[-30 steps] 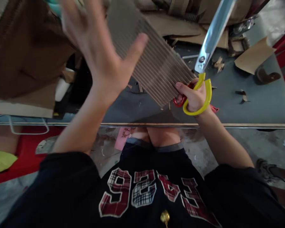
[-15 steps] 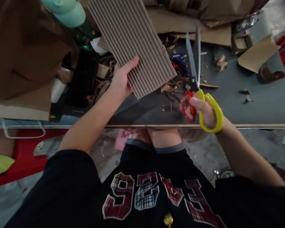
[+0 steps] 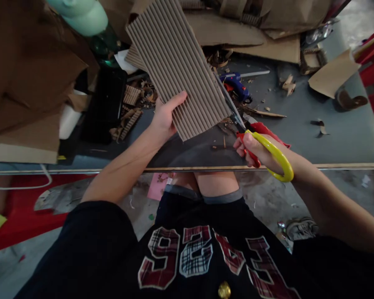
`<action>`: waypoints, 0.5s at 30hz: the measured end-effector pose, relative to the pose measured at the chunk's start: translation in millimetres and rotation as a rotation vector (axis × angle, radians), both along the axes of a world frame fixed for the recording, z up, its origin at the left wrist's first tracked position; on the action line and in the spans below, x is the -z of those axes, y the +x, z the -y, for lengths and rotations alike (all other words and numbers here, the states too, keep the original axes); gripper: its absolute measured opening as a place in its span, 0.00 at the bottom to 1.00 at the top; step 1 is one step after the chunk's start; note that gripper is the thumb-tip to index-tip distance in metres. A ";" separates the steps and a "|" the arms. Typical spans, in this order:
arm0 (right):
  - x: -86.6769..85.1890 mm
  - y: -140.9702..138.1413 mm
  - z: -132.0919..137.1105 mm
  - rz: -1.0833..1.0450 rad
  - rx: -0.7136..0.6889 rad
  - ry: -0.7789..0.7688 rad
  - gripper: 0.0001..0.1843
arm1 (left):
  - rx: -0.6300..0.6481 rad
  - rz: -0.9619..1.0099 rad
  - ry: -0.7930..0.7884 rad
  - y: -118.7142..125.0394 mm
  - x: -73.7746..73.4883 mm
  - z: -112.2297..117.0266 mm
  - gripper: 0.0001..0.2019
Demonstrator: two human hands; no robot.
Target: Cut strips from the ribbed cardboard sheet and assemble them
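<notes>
My left hand (image 3: 167, 115) grips the lower left edge of a ribbed sheet of corrugated cardboard (image 3: 182, 68), thumb on top and fingers hidden beneath. The sheet is held tilted above the table. In my right hand (image 3: 255, 150) is a pair of scissors (image 3: 276, 155) with a yellow and a red handle. Their blades point up and left along the sheet's right edge; one blade shows beside the edge, and the other is largely hidden. I cannot tell whether the blades bite into the cardboard.
A blue glue gun (image 3: 238, 86) lies behind the scissors among cardboard scraps (image 3: 129, 120). Brown paper (image 3: 25, 83) and a green bottle (image 3: 104, 43) stand at the left. A curled piece of brown card (image 3: 333, 74) sits at the right. The table's front edge (image 3: 190, 169) runs above my knees.
The scissors have swung left from standing upright and apart to lying against the cardboard's right edge. The sheet has come slightly lower and nearer, still in my left hand.
</notes>
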State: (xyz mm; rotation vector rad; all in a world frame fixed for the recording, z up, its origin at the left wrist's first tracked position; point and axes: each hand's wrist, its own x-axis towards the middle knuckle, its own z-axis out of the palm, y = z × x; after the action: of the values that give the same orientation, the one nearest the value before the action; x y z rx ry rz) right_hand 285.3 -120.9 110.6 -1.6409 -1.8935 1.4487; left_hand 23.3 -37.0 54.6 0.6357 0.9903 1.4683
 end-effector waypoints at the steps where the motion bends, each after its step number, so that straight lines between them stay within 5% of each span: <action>1: 1.0 -1.2 0.1 0.025 -0.010 0.011 0.47 | -0.009 0.016 -0.012 -0.4 -0.6 -0.2 0.11; 9: 2.6 -11.9 -0.8 0.063 0.070 0.057 0.46 | -0.037 -0.100 -0.007 0.1 -0.9 2.9 0.10; 12: 7.3 -13.5 -0.4 -0.065 0.205 0.025 0.45 | -0.011 -0.073 0.037 -3.4 -0.7 4.8 0.11; 15: 14.3 -7.4 1.6 -0.173 0.199 0.025 0.45 | 0.008 -0.036 0.077 -8.0 2.1 5.6 0.13</action>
State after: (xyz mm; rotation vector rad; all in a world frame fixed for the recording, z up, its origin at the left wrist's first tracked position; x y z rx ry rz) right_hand 277.9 -122.5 96.3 -1.5854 -1.6005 1.4294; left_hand 15.2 -42.6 52.5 0.7235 0.9613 1.4979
